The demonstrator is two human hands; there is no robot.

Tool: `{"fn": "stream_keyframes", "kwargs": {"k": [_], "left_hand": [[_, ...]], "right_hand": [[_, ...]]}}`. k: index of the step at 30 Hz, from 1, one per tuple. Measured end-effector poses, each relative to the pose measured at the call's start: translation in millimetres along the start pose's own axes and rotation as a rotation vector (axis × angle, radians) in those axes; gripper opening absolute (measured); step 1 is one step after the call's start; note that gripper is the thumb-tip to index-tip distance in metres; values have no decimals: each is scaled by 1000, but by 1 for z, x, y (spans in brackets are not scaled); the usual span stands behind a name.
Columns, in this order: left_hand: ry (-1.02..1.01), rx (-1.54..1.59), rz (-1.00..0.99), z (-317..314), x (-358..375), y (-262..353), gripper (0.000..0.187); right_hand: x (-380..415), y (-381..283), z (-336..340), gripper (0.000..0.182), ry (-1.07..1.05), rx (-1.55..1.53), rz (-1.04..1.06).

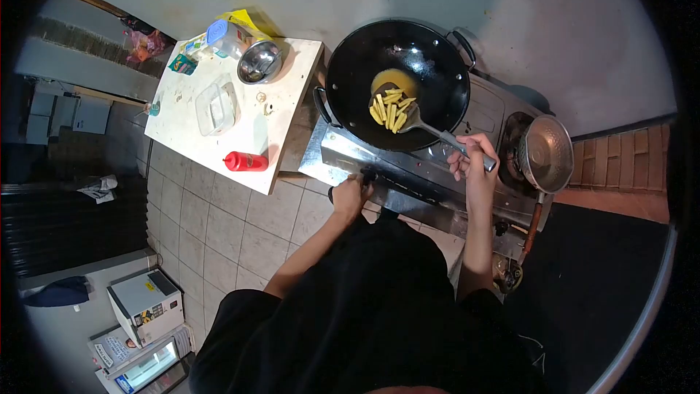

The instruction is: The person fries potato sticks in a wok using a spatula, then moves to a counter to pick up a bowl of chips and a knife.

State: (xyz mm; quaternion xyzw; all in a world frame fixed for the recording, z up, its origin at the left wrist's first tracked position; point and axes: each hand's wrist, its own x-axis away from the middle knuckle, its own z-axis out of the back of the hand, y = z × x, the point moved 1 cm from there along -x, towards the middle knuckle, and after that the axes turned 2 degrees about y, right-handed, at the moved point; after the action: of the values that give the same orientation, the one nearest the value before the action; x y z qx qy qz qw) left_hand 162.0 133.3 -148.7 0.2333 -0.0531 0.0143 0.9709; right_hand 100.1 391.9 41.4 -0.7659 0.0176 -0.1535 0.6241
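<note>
A large black wok (445,66) sits on the stove (477,102), with pale cut fries (389,109) and a little yellowish oil (397,82) in its bottom. My right hand (477,157) is closed around the grey handle of a spatula (440,133), whose metal head lies in the wok against the fries. At the front edge of the stove, my left hand (350,195) has its fingers closed at a dark stove knob (369,175). The fingertips there are partly hidden.
A ladle-like metal pan (547,153) with a wooden handle stands on the right burner. On the white table (292,87) to the left are a steel bowl (259,62), a clear plastic container (215,109), a blue-lidded tub (227,38) and a red sauce bottle (246,162).
</note>
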Motion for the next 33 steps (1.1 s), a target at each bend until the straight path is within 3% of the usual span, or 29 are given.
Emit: {"fn": "stream_keyframes", "kwargs": {"k": [2, 6, 8, 12, 20, 27, 33], "left_hand": [[7, -165, -132, 2, 0, -4, 36], [-83, -159, -95, 27, 2, 11, 38], [78, -68, 37, 43, 9, 20, 40], [102, 42, 221, 63, 21, 14, 43], [251, 105, 233, 79, 35, -14, 36], [327, 186, 249, 99, 25, 0, 37], [215, 324, 373, 112, 17, 8, 40]], "right_hand": [[0, 3, 2, 24, -20, 9, 12], [-1, 8, 5, 23, -52, 26, 21], [-4, 13, 5, 22, -78, 70, 43], [-6, 16, 3, 21, -125, 86, 48], [-5, 9, -9, 21, -242, 185, 64], [-2, 4, -10, 22, -300, 252, 130], [-2, 11, -7, 21, -302, 231, 130]]}}
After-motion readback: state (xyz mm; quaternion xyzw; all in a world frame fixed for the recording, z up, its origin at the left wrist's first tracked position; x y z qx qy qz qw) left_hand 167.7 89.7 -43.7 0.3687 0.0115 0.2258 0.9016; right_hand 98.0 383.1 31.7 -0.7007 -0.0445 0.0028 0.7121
